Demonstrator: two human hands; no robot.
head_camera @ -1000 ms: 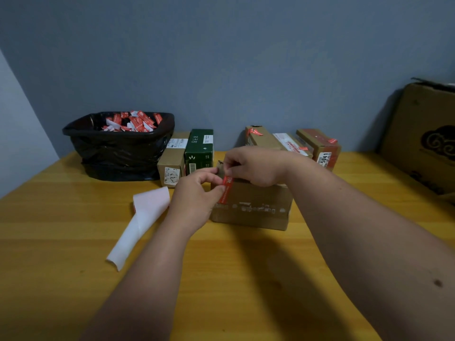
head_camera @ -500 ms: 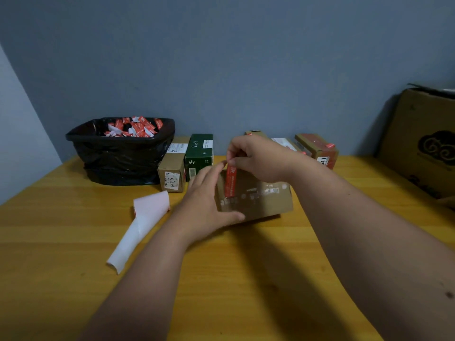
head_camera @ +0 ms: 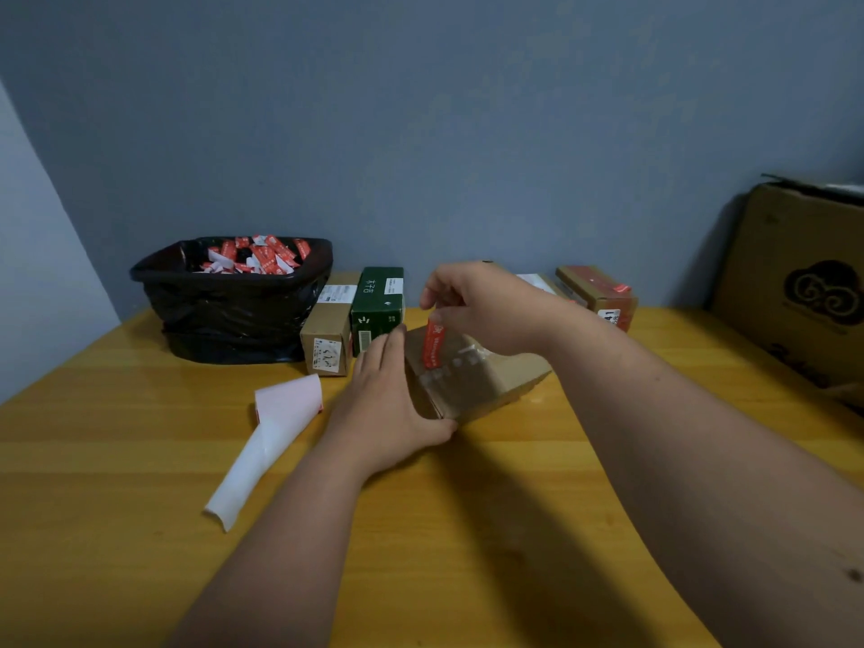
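Note:
A brown cardboard box (head_camera: pixel 486 385) sits tilted on the wooden table (head_camera: pixel 514 530), its taped face turned toward me. My left hand (head_camera: pixel 388 399) holds its left end, fingers straight along the side and thumb under the near edge. A red sticker (head_camera: pixel 434 344) stands on the box's top left part. My right hand (head_camera: pixel 481 306) pinches the sticker's upper end from above.
A black-lined bin (head_camera: pixel 234 306) with several red and white scraps stands at the back left. Beside it are a brown box (head_camera: pixel 327 329) and a green box (head_camera: pixel 378 306). A curled white backing sheet (head_camera: pixel 266 441) lies left. More boxes (head_camera: pixel 598 292) sit behind; a large carton (head_camera: pixel 804 292) stands right.
The box has tipped up and turned, showing its taped face. My left hand left the sticker for the box's left end. My right hand has lifted the sticker's top end.

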